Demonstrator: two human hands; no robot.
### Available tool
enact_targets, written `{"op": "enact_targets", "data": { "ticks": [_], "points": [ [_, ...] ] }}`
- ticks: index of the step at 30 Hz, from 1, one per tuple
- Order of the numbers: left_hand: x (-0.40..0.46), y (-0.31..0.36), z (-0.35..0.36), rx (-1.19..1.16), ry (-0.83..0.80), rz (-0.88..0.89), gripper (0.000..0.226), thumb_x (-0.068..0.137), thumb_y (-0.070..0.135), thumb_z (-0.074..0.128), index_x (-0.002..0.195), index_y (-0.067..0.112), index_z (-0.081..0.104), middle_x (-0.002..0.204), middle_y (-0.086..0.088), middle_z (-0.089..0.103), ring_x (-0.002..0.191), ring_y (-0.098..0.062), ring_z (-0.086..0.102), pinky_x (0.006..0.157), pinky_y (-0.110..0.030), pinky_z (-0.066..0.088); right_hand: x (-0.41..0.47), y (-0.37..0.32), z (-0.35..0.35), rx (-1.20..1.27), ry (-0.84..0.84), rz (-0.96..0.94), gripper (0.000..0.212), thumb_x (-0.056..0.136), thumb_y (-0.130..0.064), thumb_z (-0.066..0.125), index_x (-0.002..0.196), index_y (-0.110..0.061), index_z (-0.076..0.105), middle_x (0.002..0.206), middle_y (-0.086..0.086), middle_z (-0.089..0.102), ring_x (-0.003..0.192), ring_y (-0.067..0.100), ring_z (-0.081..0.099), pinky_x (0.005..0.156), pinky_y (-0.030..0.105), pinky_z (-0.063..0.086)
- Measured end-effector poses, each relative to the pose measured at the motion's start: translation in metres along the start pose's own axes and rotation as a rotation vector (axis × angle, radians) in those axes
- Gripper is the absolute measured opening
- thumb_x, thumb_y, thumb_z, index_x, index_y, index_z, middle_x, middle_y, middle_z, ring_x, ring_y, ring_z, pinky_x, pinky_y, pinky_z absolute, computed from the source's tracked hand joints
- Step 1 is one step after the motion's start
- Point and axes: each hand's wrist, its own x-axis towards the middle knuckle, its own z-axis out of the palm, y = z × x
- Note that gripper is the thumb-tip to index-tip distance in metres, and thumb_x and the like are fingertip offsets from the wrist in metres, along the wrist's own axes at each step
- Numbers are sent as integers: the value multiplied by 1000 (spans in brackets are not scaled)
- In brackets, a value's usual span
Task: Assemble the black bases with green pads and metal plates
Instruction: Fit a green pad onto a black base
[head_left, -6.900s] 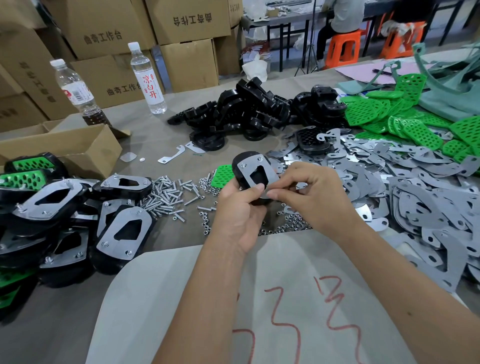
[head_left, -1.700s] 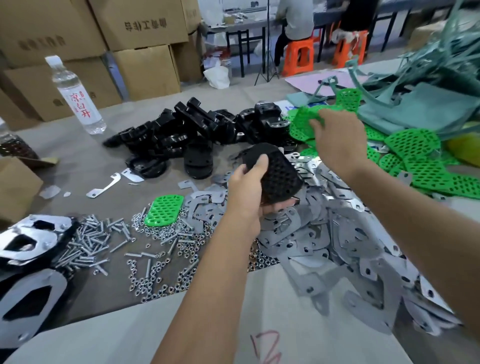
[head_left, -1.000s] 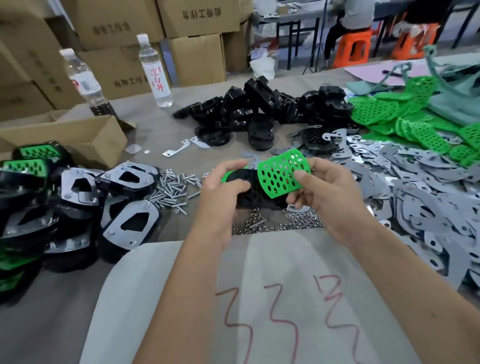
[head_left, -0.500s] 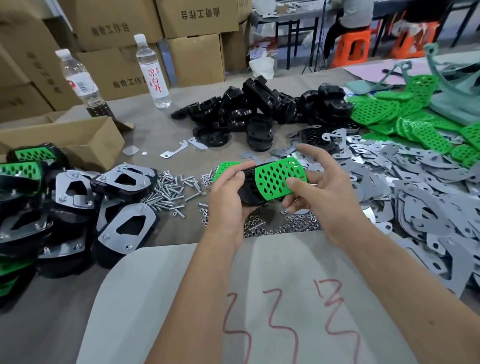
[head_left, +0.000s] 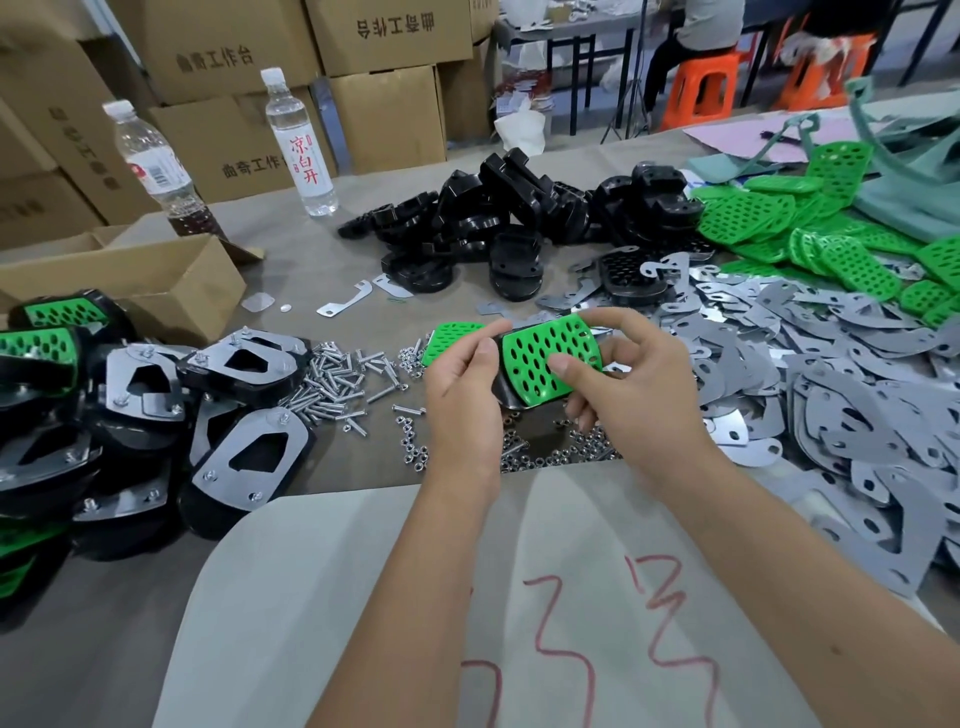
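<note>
Above the table's middle I hold a black base (head_left: 506, 395) with a perforated green pad (head_left: 545, 358) lying on its top face. My left hand (head_left: 460, 384) grips the base's left end, thumb on the pad's edge. My right hand (head_left: 631, 389) holds the right end, its thumb pressing on the pad. A second green pad (head_left: 449, 340) lies on the table just behind my left hand. Loose black bases (head_left: 519, 218) are heaped at the back, green pads (head_left: 810, 234) at the back right, grey metal plates (head_left: 831, 384) on the right.
Screws (head_left: 337, 379) and nuts (head_left: 550, 457) lie scattered under and left of my hands. Finished assemblies (head_left: 156, 395) pile up at the left beside a cardboard box (head_left: 130, 280). Two water bottles (head_left: 298, 145) stand behind. A grey cloth with red marks (head_left: 519, 597) covers the near edge.
The green pad, held tilted above the black base a second ago, now lies flatter on the base, with my right thumb on top of it. Both hands stay in the same spot.
</note>
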Motion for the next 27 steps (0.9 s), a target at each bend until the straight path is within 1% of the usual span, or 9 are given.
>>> {"op": "enact_targets", "data": {
  "ticks": [4, 7, 9, 12, 17, 20, 22, 25, 27],
  "points": [
    [-4, 1, 1, 18, -44, 41, 22, 102, 9, 57, 113, 9, 76, 109, -14, 75, 101, -30, 71, 96, -60, 56, -1, 2, 0, 22, 35, 25, 31, 88, -10, 82, 113, -19, 66, 82, 14, 71, 45, 22, 64, 42, 26, 49],
    [-3, -2, 2, 135, -107, 125, 31, 85, 4, 77, 110, 23, 75, 93, 5, 74, 87, -9, 70, 82, -38, 62, 0, 2, -1, 87, 43, 59, 25, 88, -9, 81, 108, -14, 67, 82, 8, 72, 46, 22, 63, 42, 26, 48],
    [-2, -3, 2, 118, -106, 88, 28, 88, 3, 77, 109, 22, 75, 86, 13, 73, 85, -10, 69, 85, -41, 62, 1, 1, -2, 140, 38, 96, 22, 89, -8, 80, 105, -13, 67, 82, 6, 73, 46, 20, 62, 42, 27, 49],
    [0, -2, 3, -30, -63, -42, 9, 102, 11, 63, 103, 10, 73, 94, -4, 74, 92, -24, 69, 93, -58, 58, 2, -1, -4, 249, 19, 165, 14, 93, -7, 75, 102, -12, 65, 76, 4, 72, 46, 14, 59, 41, 22, 47],
    [7, -5, 1, -245, 41, -177, 8, 105, 16, 59, 101, 10, 61, 83, -5, 76, 78, -19, 73, 77, -46, 63, 5, -12, -11, 529, 24, 268, 4, 90, -14, 73, 90, -11, 71, 80, 5, 68, 57, 10, 48, 42, 16, 38],
    [10, -5, 0, -248, 56, -180, 10, 105, 16, 59, 96, 12, 60, 73, 2, 76, 72, -14, 74, 71, -42, 64, 4, -19, -12, 614, -20, 249, 25, 82, -25, 74, 104, -13, 71, 103, 11, 73, 81, 22, 68, 54, 31, 60],
    [11, -5, -1, -233, 60, -162, 14, 106, 16, 58, 93, 13, 62, 72, 4, 76, 73, -14, 74, 67, -37, 65, 5, -22, -13, 690, -46, 218, 29, 93, -27, 64, 118, -11, 64, 112, 13, 75, 93, 29, 75, 68, 37, 63],
    [12, -4, -2, -201, 49, -138, 15, 107, 17, 56, 94, 12, 64, 71, 5, 76, 70, -11, 74, 71, -38, 63, 7, -23, -15, 536, -131, 168, 18, 108, -27, 50, 120, -15, 55, 106, 14, 77, 71, 28, 75, 49, 27, 56],
    [11, -4, -1, -164, 34, -135, 16, 107, 17, 56, 94, 12, 64, 71, 6, 75, 71, -12, 72, 79, -42, 62, 8, -21, -17, 261, -196, 118, 12, 105, -21, 58, 115, -15, 53, 98, 14, 78, 58, 25, 67, 41, 23, 43]
  ]
}}
